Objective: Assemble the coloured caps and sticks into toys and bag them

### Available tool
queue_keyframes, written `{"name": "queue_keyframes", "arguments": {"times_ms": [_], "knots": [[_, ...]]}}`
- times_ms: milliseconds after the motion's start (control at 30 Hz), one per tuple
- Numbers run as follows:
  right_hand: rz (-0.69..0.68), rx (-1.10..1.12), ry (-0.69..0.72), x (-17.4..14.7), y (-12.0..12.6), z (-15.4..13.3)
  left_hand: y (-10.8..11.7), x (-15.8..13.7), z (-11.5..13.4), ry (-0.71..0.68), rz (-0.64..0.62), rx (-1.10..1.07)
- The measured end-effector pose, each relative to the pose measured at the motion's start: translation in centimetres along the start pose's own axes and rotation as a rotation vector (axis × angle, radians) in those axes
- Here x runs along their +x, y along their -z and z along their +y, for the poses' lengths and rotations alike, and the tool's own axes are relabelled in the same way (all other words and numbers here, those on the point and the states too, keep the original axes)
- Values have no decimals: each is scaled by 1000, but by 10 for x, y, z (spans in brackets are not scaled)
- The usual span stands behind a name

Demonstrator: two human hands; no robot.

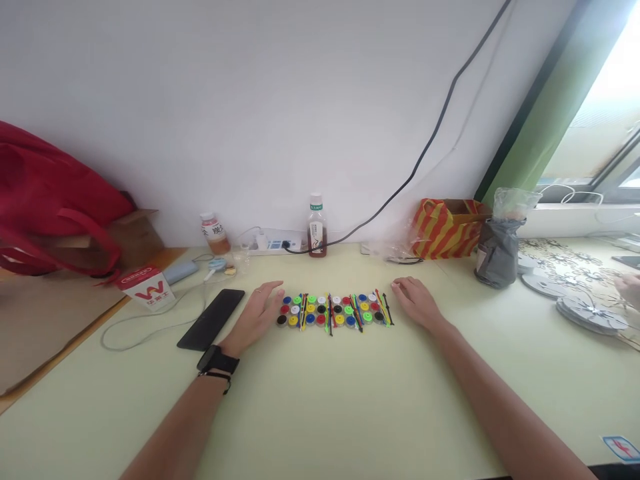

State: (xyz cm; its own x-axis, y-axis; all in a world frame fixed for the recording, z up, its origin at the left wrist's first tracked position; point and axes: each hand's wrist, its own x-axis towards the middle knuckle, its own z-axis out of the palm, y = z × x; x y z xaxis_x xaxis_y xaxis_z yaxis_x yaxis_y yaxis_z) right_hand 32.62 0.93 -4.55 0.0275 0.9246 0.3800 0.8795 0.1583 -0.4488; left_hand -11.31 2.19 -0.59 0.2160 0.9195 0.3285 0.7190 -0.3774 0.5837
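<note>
In the head view, my left hand (256, 312) rests on the table with its fingers stretched out, just beside the left end of a row of small coloured discs (321, 309). My right hand (416, 301) lies at the row's other end, its fingers extended and lightly bent. Neither hand holds anything. The discs are red, blue, green, yellow, white and black, set in blocks. Between the blocks and at the right end lie bundles of thin coloured arrow-shaped pointers (356, 313). A dark watch (219, 361) is on my left wrist.
A black phone (211, 320) lies left of my left hand, near a white cable and a red-and-white box (147, 289). Bottles (317, 230) and a power strip (275, 241) stand by the wall. Rightward are a striped bag (443, 230), grey discs (590, 313) and another person's hand (628, 289).
</note>
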Motion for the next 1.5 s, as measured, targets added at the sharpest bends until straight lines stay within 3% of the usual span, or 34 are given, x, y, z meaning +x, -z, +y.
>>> {"name": "queue_keyframes", "arguments": {"times_ms": [300,733,1200,1500], "knots": [[-147,-175,-46,0,-30,21,-15,3,-16,1,-29,-48],[-271,-322,-97,4,-34,17,-14,3,-18,-39,-52,-13],[-213,-209,-114,6,-33,17,-20,8,-30,-17,28,1],[12,60,-201,4,-24,15,-8,7,-20,2,35,-99]]}}
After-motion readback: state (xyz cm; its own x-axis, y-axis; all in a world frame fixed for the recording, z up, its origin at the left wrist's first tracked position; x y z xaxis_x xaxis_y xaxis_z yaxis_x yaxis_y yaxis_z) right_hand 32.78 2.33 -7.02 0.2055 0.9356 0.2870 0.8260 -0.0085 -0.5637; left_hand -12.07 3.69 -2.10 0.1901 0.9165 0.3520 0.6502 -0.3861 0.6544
